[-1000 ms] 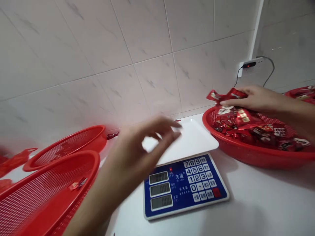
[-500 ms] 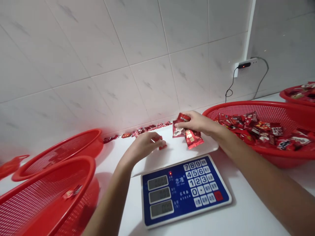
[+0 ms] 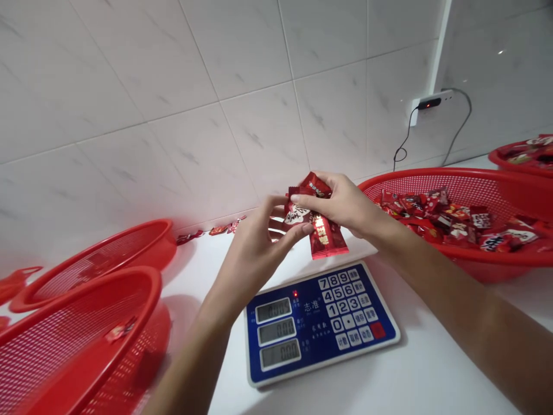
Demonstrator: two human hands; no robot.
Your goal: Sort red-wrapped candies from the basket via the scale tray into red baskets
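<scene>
My right hand (image 3: 341,202) is closed on several small red snack packets (image 3: 322,236), fanned out above the scale's white pan (image 3: 280,274). One dark red packet with white lettering sits under its thumb. My left hand (image 3: 263,242) curls round the left side of the same packets. Its thumb touches their lower edge, while its other fingers are partly hidden. Beneath both hands is the digital scale (image 3: 322,323), its blue keypad facing me and a red light lit. The hands cover much of the pan.
A red mesh basket (image 3: 466,262) full of packets stands on the right, with another red basket (image 3: 518,164) behind. On the left are two red baskets, the nearer one (image 3: 151,282) holding a packet (image 3: 121,329). Loose packets (image 3: 218,229) lie along the tiled wall.
My left hand has moved up and right from the pan to the packets in my right hand. My right hand has shifted slightly left and up. The scale's top reading has changed.
</scene>
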